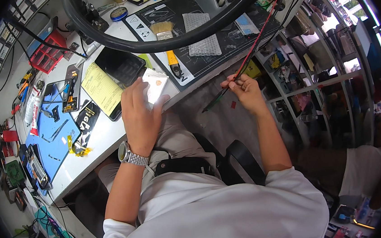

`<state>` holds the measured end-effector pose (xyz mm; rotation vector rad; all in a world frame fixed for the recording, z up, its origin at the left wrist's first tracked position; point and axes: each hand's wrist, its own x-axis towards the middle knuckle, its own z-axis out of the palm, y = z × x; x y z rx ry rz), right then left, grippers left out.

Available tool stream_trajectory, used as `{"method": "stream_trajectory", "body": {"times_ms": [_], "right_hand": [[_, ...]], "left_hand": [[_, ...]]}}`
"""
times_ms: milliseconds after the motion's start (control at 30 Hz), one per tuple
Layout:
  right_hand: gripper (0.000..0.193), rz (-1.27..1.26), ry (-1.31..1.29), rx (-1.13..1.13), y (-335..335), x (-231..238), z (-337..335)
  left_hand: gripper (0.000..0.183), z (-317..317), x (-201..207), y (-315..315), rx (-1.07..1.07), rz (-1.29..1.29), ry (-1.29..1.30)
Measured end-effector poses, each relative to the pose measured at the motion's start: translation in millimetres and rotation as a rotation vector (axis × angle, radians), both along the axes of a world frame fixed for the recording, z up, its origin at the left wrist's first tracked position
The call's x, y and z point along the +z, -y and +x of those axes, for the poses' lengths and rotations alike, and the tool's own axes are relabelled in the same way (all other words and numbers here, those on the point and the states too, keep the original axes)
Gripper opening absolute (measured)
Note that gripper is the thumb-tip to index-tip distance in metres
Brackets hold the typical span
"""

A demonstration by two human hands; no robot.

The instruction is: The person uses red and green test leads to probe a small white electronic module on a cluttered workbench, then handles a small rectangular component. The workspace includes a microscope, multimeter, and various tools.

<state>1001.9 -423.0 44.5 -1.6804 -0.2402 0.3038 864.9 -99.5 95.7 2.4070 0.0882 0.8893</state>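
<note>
Hands sit apart: right hand (248, 94) pinches the wires (259, 40), which slant up-right; left hand (140, 110) is on the white packet (155, 83), can't tell if gripping.

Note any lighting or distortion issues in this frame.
Head view: glare washes out part of the white packet at the left hand; in the head view's upper right, bright light blows out detail beyond the shelves, whose straight edges bend; the head view's corners go black, and the space under the white table is in deep shadow.
</note>
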Motion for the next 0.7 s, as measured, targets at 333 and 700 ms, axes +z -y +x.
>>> {"method": "stream_trajectory", "body": {"times_ms": [333, 700], "right_hand": [[0.020, 0.172, -0.155, 0.162, -29.7, 29.1, -43.4], [0.031, 0.038, 0.145, 0.300, -80.5, 50.5, -85.8]], "left_hand": [[0.044, -29.5, -14.9, 60.8, -0.359, -0.309, -0.167], [0.024, -40.8, -5.2, 64.1, -0.375, -0.744, -0.453]]}}
